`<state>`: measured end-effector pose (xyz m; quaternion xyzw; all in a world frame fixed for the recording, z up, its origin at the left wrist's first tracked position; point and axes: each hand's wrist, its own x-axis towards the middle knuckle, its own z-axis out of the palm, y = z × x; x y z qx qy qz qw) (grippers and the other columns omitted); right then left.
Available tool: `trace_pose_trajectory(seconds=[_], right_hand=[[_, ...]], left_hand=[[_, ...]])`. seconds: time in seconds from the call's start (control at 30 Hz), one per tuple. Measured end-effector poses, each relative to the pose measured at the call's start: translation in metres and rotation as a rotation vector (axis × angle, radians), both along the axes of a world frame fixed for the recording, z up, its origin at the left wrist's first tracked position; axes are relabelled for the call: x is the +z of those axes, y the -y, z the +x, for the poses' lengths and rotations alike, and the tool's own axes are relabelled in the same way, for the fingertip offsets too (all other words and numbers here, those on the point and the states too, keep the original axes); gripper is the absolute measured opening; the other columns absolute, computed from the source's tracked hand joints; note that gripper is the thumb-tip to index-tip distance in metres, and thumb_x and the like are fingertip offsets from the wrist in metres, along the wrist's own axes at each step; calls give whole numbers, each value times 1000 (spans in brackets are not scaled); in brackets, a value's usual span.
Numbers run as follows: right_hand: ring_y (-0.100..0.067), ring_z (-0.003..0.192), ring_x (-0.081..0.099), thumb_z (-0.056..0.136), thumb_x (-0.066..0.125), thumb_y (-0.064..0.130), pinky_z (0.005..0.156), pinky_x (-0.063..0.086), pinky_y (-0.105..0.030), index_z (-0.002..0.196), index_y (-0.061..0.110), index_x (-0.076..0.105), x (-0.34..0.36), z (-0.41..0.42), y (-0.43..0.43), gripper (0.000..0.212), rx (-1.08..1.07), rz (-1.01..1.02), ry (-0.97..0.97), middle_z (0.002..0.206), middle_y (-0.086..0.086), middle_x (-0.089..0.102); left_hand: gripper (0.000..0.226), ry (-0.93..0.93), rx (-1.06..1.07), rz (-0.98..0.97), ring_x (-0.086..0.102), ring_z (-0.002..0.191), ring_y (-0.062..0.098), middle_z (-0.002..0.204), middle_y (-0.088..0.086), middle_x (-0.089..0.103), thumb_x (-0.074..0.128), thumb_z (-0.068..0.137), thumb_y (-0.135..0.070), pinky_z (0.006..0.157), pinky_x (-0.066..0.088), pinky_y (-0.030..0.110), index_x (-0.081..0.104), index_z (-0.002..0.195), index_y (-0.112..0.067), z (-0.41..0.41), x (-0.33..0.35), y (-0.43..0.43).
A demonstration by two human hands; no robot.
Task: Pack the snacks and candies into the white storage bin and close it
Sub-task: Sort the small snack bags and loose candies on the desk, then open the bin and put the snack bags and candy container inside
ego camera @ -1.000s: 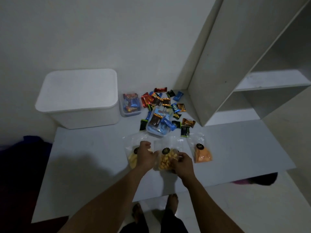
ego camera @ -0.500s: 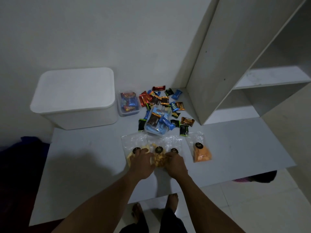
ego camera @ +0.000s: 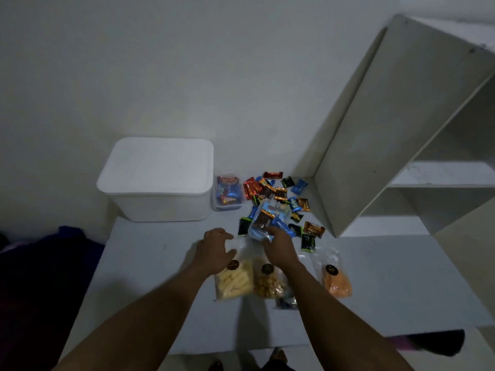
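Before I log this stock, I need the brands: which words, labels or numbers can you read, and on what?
None is readable.
Round dark labels on the clear snack bags: too small.
Candy wrappers: print blurred.
White storage bin: no marking shows.

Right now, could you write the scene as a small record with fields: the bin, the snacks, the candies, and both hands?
bin: white storage bin, lid on, back left of the table
snack bags: three clear bags in front: yellow sticks, brown puffs, orange snacks
candies: loose wrapped pile right of the bin; some in a small clear tub
left hand: on the top of the yellow sticks bag; grip unclear
right hand: at the blue pouch; grip unclear
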<state>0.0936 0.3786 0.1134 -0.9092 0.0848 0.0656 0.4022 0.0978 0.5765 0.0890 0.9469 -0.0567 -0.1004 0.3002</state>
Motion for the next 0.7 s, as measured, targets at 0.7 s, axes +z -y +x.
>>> trace_pose_trajectory(seconds=[0.7], right_hand=[[21,118,38,56,96,24,95,35,-3,140,26,37,-27,174,-113,103,393,322,45,132,24,42]], left_hand=[[86,345,15,560,24,148,34,158,6,33,37,83,-78,115,18,63,37,150,-24,140,17,-98]])
